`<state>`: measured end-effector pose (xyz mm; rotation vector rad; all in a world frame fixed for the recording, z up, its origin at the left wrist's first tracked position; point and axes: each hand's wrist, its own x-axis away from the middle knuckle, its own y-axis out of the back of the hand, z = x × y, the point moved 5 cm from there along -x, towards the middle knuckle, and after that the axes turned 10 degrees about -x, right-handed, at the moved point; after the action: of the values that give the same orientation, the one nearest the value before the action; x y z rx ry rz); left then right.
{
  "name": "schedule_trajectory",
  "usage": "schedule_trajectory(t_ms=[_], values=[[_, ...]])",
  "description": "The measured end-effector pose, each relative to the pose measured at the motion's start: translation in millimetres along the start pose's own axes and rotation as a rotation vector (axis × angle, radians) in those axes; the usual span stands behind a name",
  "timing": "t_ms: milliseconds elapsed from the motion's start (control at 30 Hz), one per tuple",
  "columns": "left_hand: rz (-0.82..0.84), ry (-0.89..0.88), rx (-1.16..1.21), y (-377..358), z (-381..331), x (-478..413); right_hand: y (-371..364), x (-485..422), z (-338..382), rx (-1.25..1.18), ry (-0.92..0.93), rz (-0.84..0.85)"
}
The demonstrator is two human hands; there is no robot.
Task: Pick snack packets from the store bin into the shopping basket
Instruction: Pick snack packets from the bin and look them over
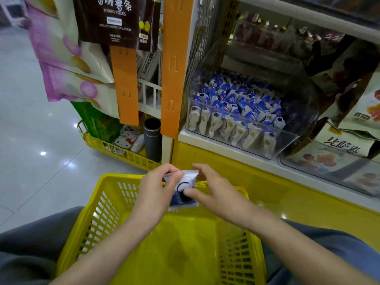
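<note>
Status: one blue-white snack packet [186, 182] was out of the store bin [287, 140] and held over the shopping basket's [111, 204] far rim, not yet dropped in. L hand [158, 188] pinched its upper-left edge w/ thumb and curled fingers. R hand [213, 190] gripped the right side, thumb pressed on the front, other fingers mostly behind it. The basket sat on the person's lap, and the visible part of its floor showed no packets, only a dark smudge, prob a shadow. So my read is early in the task: first packet about to go in, release pending, many more trips left. The clear bin, beyond the basket and up-right of it, was packed w/ matching packets [236, 103]. Caveats: the hands covered much of the held packet and the basket's far-end floor, so I couldn't tell if it was one packet or two stacked, or if anything already lay under them. The packet's print was too small to read. The basket's near end was cut off by the frame bottom. Up-left of the basket hung a potato sticks bag [109, 17] and orange hang strips [174, 64]. A dark flask [152, 138] stood just beyond the far-left corner, and boxed snacks [347, 149] sat right of the bin, partly cropped.
</note>
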<state>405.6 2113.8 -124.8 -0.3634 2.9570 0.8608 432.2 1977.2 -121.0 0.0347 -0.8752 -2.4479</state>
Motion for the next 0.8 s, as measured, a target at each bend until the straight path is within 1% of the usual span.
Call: schedule_trajectory(t_ms=[33, 100, 200, 300, 367, 467, 567, 633, 667, 733, 800], values=[[0.018, -0.01, -0.005, -2, -2, 2, 1, 0, 3, -0.073, 0.038, -0.058], [0.034, -0.007, 0.014, -4, -4, 5, 5, -2, 6, -0.142, 0.082, -0.141], [0.042, 0.028, 0.121, -3, -3, 4, 8, -4, 6, -0.283, 0.071, -0.184], [0.058, 0.033, 0.157, -4, -3, 2, 11, -4, 6, -0.326, 0.063, -0.193], [0.064, 0.026, 0.145, -5, -3, 1, 11, -3, 7, -0.276, 0.083, -0.191], [0.088, 0.017, 0.146, -9, -4, 1, 14, 3, 15, 0.016, 0.191, -0.221], [0.108, 0.025, 0.174, -11, -2, -2, 17, 10, 30, 0.315, 0.37, -0.247], [0.121, 0.03, 0.186, -12, -2, -4, 19, 11, 35, 0.437, 0.434, -0.249], [0.119, 0.028, 0.186, -12, -3, -4, 21, 11, 35, 0.439, 0.425, -0.251], [0.082, 0.025, 0.171, -12, -4, -5, 27, 8, 32, 0.348, 0.363, -0.279], [-0.001, 0.018, 0.094, -8, -4, -5, 35, 5, 28, 0.234, 0.303, -0.352]])
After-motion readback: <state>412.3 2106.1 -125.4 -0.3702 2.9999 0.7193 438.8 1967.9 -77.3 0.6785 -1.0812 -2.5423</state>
